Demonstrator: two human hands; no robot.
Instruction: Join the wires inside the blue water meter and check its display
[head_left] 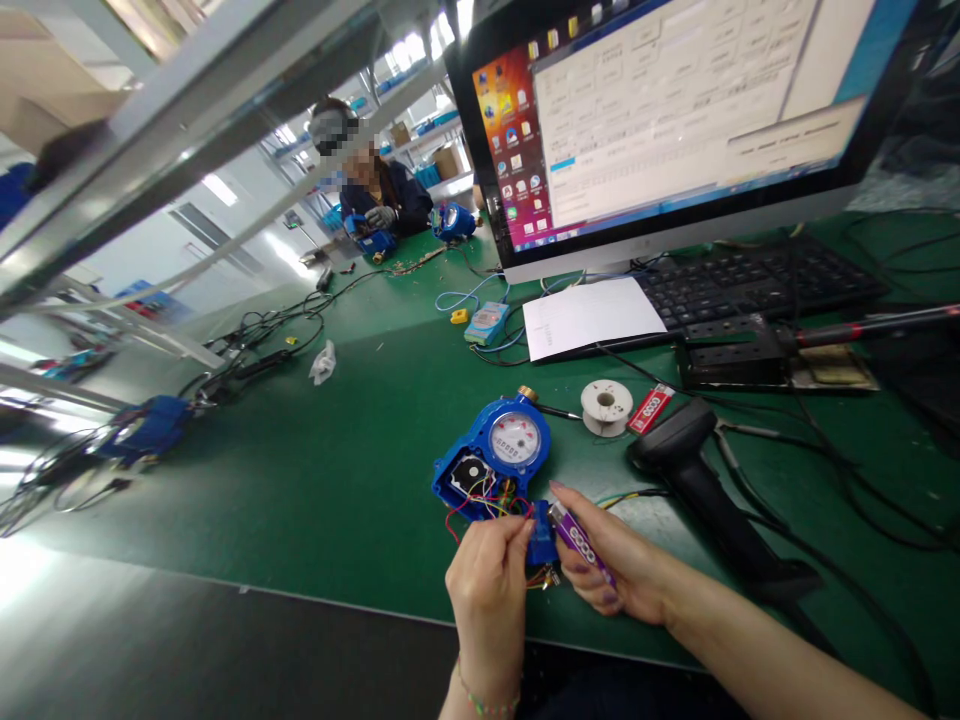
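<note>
A blue water meter (474, 440) lies on the green bench, its round dial (516, 438) facing up. Its side compartment is uncovered and shows a black round part on white and thin coloured wires (491, 498). My left hand (487, 575) is closed, its fingertips pinching a thin red wire at the compartment's lower edge. In my right hand (626, 560) is a purple lighter (581, 545), its metal top pointing at the wires and at a small blue part (540, 540) between my hands. Several bare-ended wires (546, 578) stick out below that part.
Right of the meter are a white spool (606, 408), a red packet (651, 408) and a black barcode scanner (720, 500). Behind stand a monitor (675, 120), paper (592, 318) and keyboard (750, 280). Another person (386, 195) works at the far end; cables (255, 360) run along the left.
</note>
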